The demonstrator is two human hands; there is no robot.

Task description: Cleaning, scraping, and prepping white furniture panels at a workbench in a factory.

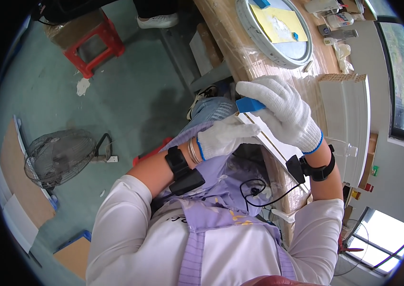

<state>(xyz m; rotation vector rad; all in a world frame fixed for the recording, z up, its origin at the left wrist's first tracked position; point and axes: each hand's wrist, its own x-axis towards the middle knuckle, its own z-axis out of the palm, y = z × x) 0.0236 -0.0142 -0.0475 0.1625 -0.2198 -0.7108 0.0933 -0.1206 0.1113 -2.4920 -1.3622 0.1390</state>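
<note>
My right hand [283, 112], in a white knit glove with a blue cuff, is closed around a small blue block [249, 105]. The block rests at the end of a long white panel [283, 148] with a dark groove along its length. My left hand [223, 138], also gloved, grips the near end of that panel, with the thumb and fingers along its edge. From there the panel slants back along the table edge, passing under my right hand and wrist. Part of the panel is hidden by my hands and forearm.
A round white tray [285, 61] with a yellow sheet and blue pieces stands on the film-covered table [225, 28]. Bottles [340, 20] line the back. White panels [347, 128] are stacked at right. A fan [61, 159] and red stool [92, 45] stand left.
</note>
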